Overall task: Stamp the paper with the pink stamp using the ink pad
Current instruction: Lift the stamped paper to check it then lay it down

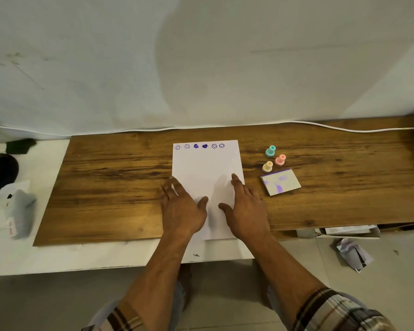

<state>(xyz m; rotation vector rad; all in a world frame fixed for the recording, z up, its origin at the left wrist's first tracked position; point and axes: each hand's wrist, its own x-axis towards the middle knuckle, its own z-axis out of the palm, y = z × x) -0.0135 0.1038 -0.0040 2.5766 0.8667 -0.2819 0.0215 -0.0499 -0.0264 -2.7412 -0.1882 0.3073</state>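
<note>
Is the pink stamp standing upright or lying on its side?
Upright. The pink stamp stands on its wide base on the wooden board, handle up, untouched.

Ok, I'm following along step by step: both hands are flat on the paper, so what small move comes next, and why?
Probably lift the right hand off the paper and reach for the pink stamp. It stands untouched on that side, just beyond the ink pad, between the teal stamp and the yellow stamp. The left hand can keep the sheet steady.

I've got a wooden board [105, 187] here with paper [206, 163], three little stamps (teal [270, 151], pink [280, 160], yellow [267, 166]) and an ink pad [280, 181].
</note>
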